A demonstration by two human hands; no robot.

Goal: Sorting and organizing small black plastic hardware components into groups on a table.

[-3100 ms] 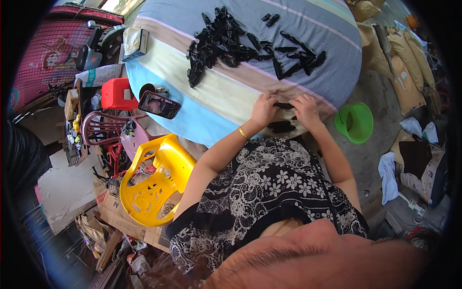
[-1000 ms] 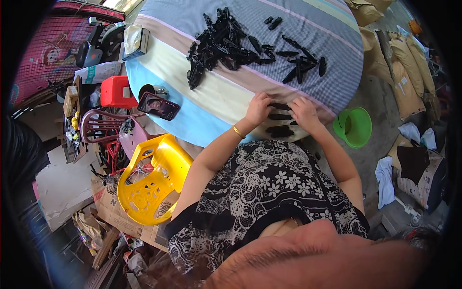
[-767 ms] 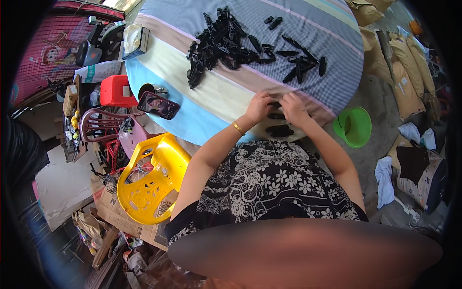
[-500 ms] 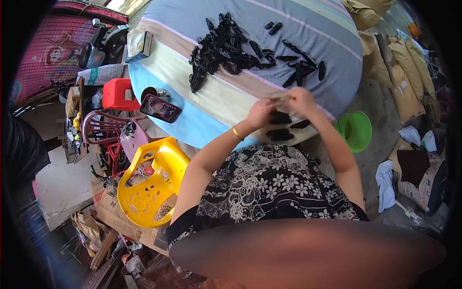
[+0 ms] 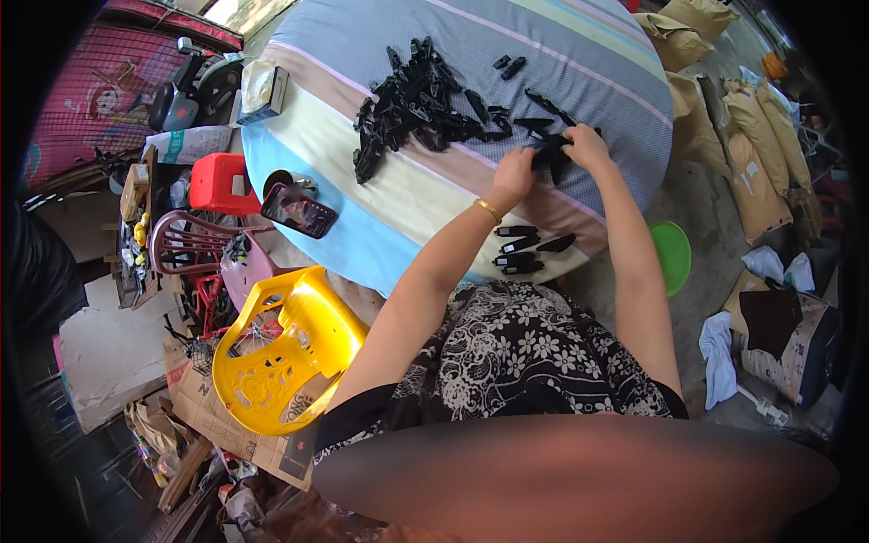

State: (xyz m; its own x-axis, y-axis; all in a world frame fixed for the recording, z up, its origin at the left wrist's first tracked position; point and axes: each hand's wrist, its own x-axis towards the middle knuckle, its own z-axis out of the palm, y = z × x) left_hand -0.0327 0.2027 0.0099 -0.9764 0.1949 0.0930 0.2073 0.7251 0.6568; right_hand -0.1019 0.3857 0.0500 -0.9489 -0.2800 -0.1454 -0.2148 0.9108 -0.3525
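My left hand (image 5: 514,174) and my right hand (image 5: 587,147) reach out over the round table, on either side of some long black plastic pieces (image 5: 550,158). The fingers of both hands are curled in at these pieces, and the grip is partly hidden. Closer to me, near the table edge, several black plastic pieces (image 5: 519,246) with pale patches lie side by side. A big heap of similar black pieces (image 5: 421,100) spreads to the left of my hands. Two short ones (image 5: 510,67) lie apart at the far side.
A striped cloth covers the table (image 5: 362,208). At its left edge are a phone (image 5: 299,212) leaning on a metal cup, and a tissue box (image 5: 262,93). A yellow chair (image 5: 285,362) and red stool (image 5: 222,184) stand left; a green bucket (image 5: 672,258) and brown sacks (image 5: 756,176) right.
Both hands have moved away from the near table edge, forward to the loose black pieces. The small row they partly covered now shows fully.
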